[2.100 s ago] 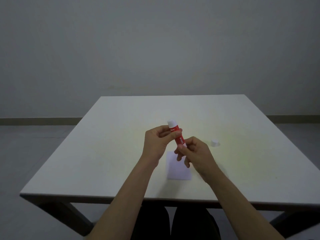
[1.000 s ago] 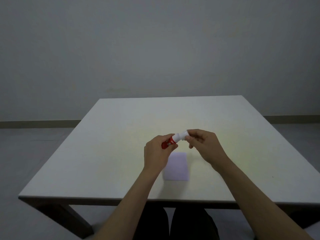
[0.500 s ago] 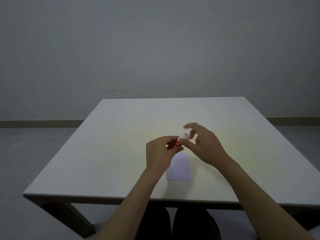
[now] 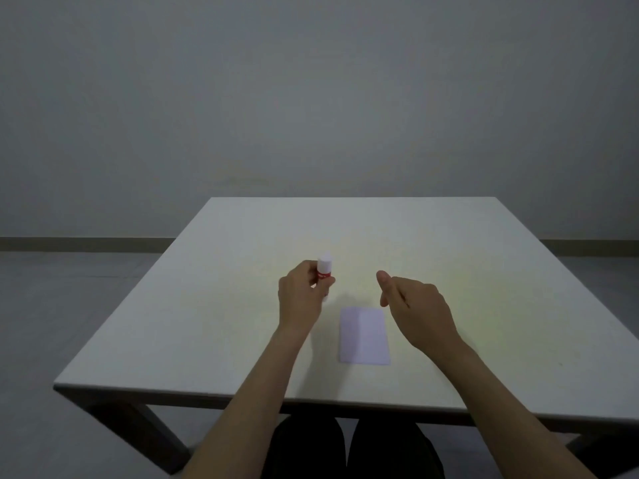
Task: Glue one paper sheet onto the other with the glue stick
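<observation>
White table (image 4: 242, 340) bears the paper (image 4: 364, 336); my left hand (image 4: 301, 299) grips the capped glue stick (image 4: 324, 271); right hand (image 4: 415, 305), loosely open, holds nothing; gluing looks done.

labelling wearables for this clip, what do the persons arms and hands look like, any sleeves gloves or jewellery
Both forearms are bare up to the frame's lower edge, with no sleeve in view. The left hand and right hand wear no gloves, and no rings, watch or bracelet show. Dark trousers are visible below the table edge.
</observation>
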The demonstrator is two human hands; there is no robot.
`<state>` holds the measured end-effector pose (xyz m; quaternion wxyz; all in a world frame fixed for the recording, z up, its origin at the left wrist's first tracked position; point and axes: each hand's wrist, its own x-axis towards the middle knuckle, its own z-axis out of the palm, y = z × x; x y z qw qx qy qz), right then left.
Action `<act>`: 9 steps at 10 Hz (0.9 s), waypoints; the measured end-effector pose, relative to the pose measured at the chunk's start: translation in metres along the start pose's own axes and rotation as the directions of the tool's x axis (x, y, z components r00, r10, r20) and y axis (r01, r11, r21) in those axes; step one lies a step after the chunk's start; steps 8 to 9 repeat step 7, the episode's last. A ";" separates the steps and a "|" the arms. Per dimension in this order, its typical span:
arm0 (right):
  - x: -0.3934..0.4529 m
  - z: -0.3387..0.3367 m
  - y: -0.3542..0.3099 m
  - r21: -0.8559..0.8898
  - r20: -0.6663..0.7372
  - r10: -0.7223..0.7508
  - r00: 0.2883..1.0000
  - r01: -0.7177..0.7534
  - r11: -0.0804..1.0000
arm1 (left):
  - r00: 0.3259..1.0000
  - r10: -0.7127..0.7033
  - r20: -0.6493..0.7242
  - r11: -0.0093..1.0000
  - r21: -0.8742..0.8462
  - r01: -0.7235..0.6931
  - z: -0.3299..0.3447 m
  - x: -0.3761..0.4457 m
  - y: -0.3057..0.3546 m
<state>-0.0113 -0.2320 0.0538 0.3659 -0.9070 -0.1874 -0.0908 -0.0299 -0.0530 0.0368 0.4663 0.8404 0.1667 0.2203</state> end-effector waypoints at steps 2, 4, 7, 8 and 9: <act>-0.014 0.002 0.003 0.107 0.113 0.018 0.993 -0.030 0.994 | 0.996 -0.088 -0.024 0.996 -0.007 0.087 0.004 0.018 -0.017; -0.019 0.003 0.002 0.115 0.154 -0.026 0.988 0.008 0.993 | 0.992 -0.125 -0.032 0.992 -0.019 0.124 0.006 0.024 -0.027; -0.021 0.012 0.000 0.078 0.211 -0.036 0.977 0.020 0.997 | 0.990 -0.138 0.008 0.989 -0.054 0.138 0.007 0.022 -0.032; -0.021 0.012 0.000 0.078 0.211 -0.036 0.977 0.020 0.997 | 0.990 -0.138 0.008 0.989 -0.054 0.138 0.007 0.022 -0.032; -0.021 0.012 0.000 0.078 0.211 -0.036 0.977 0.020 0.997 | 0.990 -0.138 0.008 0.989 -0.054 0.138 0.007 0.022 -0.032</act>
